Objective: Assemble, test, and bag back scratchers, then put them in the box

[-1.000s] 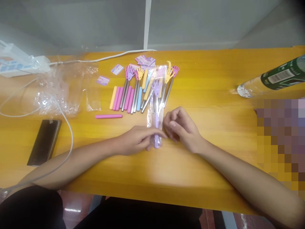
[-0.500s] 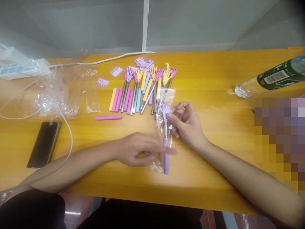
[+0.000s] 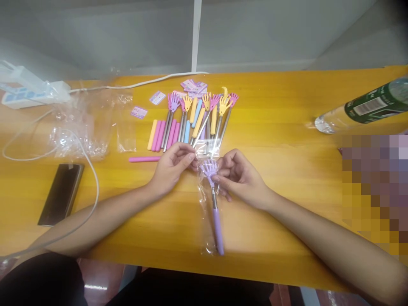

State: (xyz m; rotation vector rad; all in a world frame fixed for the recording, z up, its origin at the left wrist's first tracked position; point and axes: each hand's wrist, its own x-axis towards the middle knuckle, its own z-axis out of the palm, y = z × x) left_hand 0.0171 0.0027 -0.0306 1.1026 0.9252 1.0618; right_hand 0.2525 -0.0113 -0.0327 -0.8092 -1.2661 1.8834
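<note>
A purple back scratcher [image 3: 217, 225] with a hand-shaped head and metal rod lies inside a clear plastic bag [image 3: 206, 212], handle toward me. My right hand [image 3: 244, 180] pinches the bag and the scratcher just below its head, thumb on top. On the other side, my left hand [image 3: 175, 168] is closed at the bag's upper left edge, thumb against fingers. Beyond the bag lie several hand-shaped heads on metal rods [image 3: 220, 123] in yellow, pink and purple. Loose coloured handles [image 3: 157, 134] lie among and beside them. A pink handle [image 3: 143, 159] rests partly behind my left hand.
Printed cards [image 3: 194, 86] lie at the back, with more clear bags [image 3: 83, 127] to the left. A phone [image 3: 60, 195], a white power strip [image 3: 35, 93] and a cable [image 3: 95, 182] crossing over my left forearm are also on that side. A bottle [image 3: 363, 104] lies far right.
My left hand has moved up and back from across the handle to the bag's upper left edge. My right hand has shifted the bagged scratcher slightly left and toward me.
</note>
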